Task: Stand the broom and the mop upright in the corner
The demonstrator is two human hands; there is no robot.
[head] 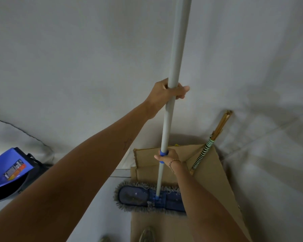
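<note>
The mop has a long grey pole and stands nearly upright in front of the white wall. Its flat blue head with a grey fringe rests on the floor and partly on cardboard. My left hand grips the pole high up. My right hand, with a bracelet on the wrist, holds the pole lower down at its blue collar. The broom leans in the corner to the right, showing a black-and-white striped handle and a bundle of yellow sticks on top.
Flattened cardboard lies on the floor and against the corner under the mop head. A blue plastic dustpan sits at the left by the wall. My shoes show at the bottom edge.
</note>
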